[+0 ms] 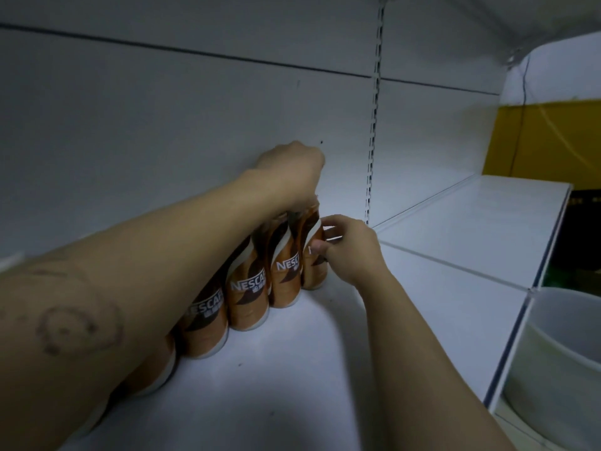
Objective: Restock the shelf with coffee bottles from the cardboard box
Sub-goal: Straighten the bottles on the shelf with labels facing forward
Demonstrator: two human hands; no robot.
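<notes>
Brown-and-white Nescafé coffee bottles (248,301) stand in a row on the white metal shelf (292,369). I see the left hand (289,172) closed over the rearmost bottle (313,252) top; right hand (353,255) fingertips pinch its side.

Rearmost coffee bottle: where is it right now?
In the head view the rearmost coffee bottle stands centre-frame on the white shelf, ending the bottle row near the back panel, left hand over its top, right hand touching its side.

Bare shelf (292,369) right of bottles (247,297)
</notes>
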